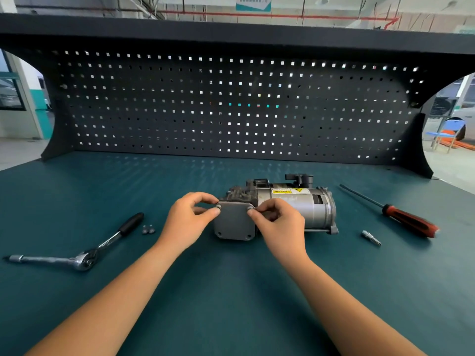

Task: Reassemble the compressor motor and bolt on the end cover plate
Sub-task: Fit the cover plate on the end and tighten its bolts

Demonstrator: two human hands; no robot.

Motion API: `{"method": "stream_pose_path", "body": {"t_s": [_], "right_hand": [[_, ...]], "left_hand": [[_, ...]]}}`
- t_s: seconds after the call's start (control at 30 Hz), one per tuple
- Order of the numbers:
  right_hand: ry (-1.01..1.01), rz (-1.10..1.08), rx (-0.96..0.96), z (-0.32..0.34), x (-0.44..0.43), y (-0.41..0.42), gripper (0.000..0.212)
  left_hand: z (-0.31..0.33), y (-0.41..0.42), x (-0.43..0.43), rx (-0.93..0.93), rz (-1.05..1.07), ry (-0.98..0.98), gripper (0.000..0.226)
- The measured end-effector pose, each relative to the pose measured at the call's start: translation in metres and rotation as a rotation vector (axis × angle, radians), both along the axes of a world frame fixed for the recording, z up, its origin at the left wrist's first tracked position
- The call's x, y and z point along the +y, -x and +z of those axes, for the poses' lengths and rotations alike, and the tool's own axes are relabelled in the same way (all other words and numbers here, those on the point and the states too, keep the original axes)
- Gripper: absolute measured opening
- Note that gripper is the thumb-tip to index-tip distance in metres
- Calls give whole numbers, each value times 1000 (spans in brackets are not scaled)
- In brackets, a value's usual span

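Note:
The grey compressor motor [295,204] lies on its side in the middle of the green bench, with a yellow warning label on top. Its square grey end cover plate [234,223] faces me. My left hand [189,219] pinches a bolt [218,206] at the plate's upper left corner. My right hand [279,222] pinches another bolt [249,208] at the upper right corner. The plate's two lower corner holes show no bolts. Two loose bolts [148,229] lie on the mat to the left.
A ratchet wrench [84,258] with a black handle lies at the left. To the right lie a red-handled screwdriver [401,214] and a small bit socket [371,237]. A black pegboard [231,106] closes the back of the bench.

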State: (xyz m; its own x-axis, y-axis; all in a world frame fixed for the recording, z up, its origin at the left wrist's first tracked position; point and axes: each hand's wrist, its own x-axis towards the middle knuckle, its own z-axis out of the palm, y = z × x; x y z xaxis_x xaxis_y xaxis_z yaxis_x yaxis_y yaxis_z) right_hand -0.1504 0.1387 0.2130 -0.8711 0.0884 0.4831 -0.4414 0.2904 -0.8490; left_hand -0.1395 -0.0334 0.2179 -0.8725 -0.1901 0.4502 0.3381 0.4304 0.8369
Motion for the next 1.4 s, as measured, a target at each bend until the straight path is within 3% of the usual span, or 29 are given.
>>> {"method": "stream_pose_path", "body": {"t_s": [0.2, 0.4, 0.57, 0.7, 0.83, 1.07, 1.4], "right_hand": [[-24, 41, 10, 4, 3, 4, 29], [-81, 44, 27, 4, 5, 7, 28], [-141, -24, 73, 3, 10, 10, 36], [-414, -36, 224, 11, 10, 14, 44], [-707, 87, 68, 22, 17, 25, 44], [-645, 105, 72, 25, 20, 29, 42], [-646, 121, 106, 30, 20, 29, 35]], "left_hand": [[1, -1, 3, 42, 44, 34, 28], [-2, 0, 2, 8, 30, -55, 26], [-6, 3, 0, -103, -76, -119, 29], [-6, 6, 0, -151, -100, -159, 24], [-5, 9, -4, -183, -155, -248, 21], [-7, 12, -8, -253, -256, -269, 28], [-8, 13, -6, -235, -245, -322, 29]]}}
